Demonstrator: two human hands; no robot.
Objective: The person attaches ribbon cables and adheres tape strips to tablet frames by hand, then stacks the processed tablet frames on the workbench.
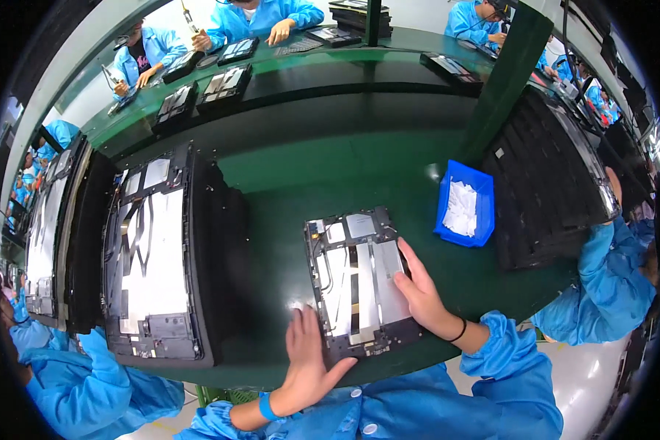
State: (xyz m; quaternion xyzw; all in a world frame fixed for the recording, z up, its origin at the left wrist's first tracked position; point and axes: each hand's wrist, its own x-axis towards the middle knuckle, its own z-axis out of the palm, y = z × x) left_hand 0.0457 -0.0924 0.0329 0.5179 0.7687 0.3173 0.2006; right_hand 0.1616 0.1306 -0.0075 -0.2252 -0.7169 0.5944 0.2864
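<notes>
Several people in blue coats (pixel 246 18) sit around a green table (pixel 293 176), its post (pixel 502 81) rising at one o'clock from the opened tablet (pixel 367 293). That tablet lies flat, insides up, near the table's front edge. Tall piles wall both sides — the left pile (pixel 224 257) at nine o'clock, the right pile (pixel 539 191) at two. A blue bin (pixel 489 213) of white slips (pixel 460 205) sits just before the right pile. Green tabletop stretches broadly toward twelve o'clock; room is tighter at six. At seven o'clock the left hand (pixel 308 367) is flat, thumb spread; I cannot tell whether it touches. The right hand (pixel 423 297), at three — thumb on the tablet's face, index finger along its edge — may or may not be pinching; I cannot tell.
</notes>
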